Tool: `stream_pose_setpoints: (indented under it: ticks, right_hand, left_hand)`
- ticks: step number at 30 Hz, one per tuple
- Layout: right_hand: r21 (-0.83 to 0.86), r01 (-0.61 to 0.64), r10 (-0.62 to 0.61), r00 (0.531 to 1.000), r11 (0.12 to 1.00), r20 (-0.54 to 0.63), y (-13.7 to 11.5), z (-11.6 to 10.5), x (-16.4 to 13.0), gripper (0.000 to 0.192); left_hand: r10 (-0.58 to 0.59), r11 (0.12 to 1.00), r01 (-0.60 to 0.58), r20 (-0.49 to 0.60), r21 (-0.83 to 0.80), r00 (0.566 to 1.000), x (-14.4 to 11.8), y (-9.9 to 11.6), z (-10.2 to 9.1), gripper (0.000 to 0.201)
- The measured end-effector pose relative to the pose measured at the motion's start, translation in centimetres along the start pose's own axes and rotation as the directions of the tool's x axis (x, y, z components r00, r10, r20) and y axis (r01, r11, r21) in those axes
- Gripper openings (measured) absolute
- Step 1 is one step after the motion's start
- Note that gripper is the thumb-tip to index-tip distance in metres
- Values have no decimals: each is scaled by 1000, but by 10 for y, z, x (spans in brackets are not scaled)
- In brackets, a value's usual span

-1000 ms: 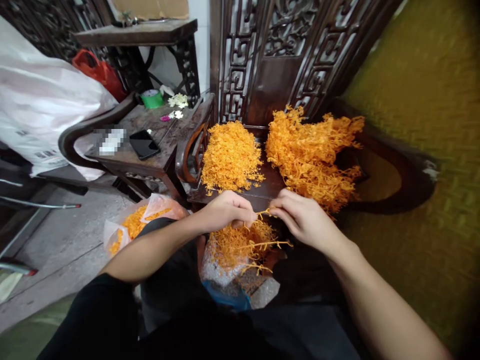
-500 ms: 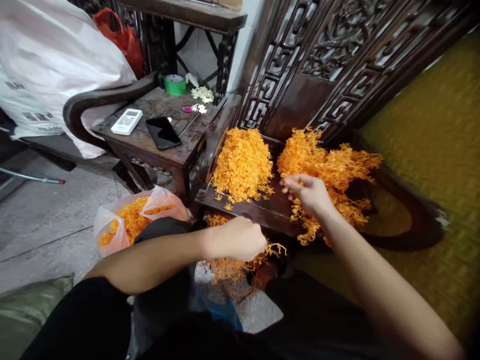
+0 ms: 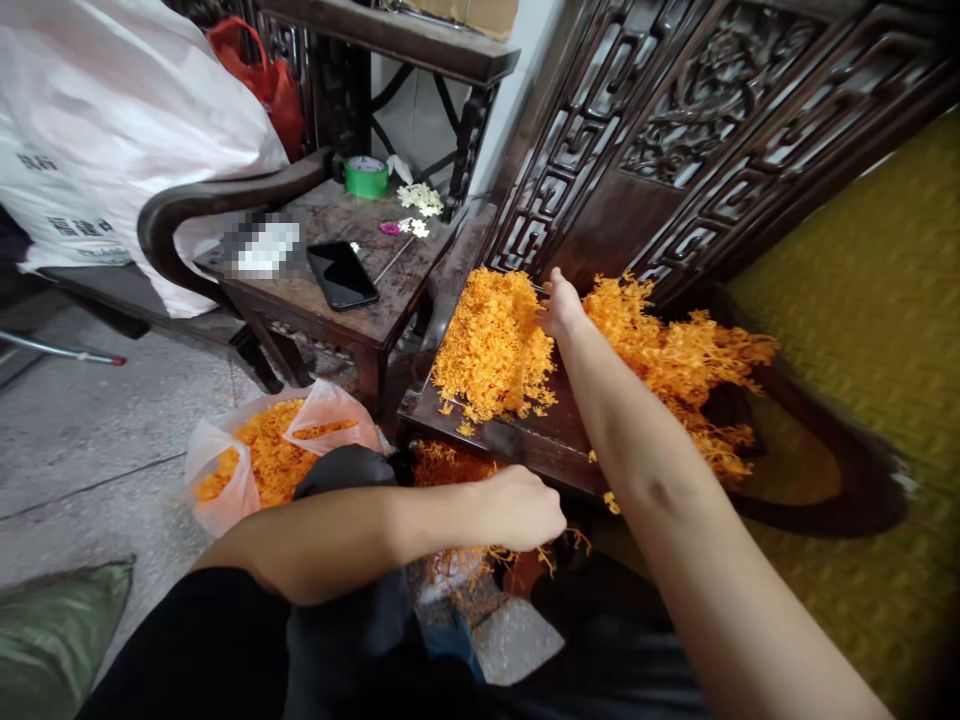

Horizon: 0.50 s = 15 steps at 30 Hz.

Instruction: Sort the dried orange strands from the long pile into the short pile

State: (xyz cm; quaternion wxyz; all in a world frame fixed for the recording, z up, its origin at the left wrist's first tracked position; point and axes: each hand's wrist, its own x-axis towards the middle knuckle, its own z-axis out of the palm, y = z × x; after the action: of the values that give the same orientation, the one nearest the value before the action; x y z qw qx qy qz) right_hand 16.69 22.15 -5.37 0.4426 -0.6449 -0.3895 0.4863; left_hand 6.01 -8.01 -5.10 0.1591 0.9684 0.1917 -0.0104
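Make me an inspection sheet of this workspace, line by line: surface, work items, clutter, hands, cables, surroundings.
Surface: dark wooden seat, worn, holding two orange heaps.
Work items: loose pile of orange bits on the left; branched sprigs on the right; more orange sprigs on the lap; plastic bag of orange bits on the floor.
Clutter: side table with phone, green tape, small flowers.
Hands: left hand closed on the lap sprigs; right hand reached between the heaps, grip hidden.
Cables: nothing seen.
Surroundings: carved chair back, white sack, red bag, concrete floor.
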Motion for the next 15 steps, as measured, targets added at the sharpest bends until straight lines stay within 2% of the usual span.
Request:
stream_pose_setpoints:
  ticks: [4, 7, 10, 13, 15]
  right_hand:
    - [42, -4, 2, 1000, 999, 30, -4, -13, -4, 81]
    - [139, 57, -61, 998, 989, 31, -11, -39, -13, 78]
    - [183, 248, -242, 969, 951, -51, -14, -88, -32, 61]
    - [43, 478, -462, 865, 877, -194, -4, -155, -61, 49]
    - [-81, 524, -524, 806, 848, -276, 11, -200, -85, 48]
  left_hand:
    - [-10, 1000, 11, -18, 19, 1000, 4, -6, 9, 18]
    - [-12, 1000, 12, -10, 19, 1000, 8, -9, 16, 17]
    - [1, 1000, -1, -5, 7, 1000, 11, -10, 21, 16]
    - [-9, 1000, 9, 25, 11, 1000, 15, -8, 26, 17]
    - [-27, 999, 26, 63, 20, 998, 19, -7, 32, 17]
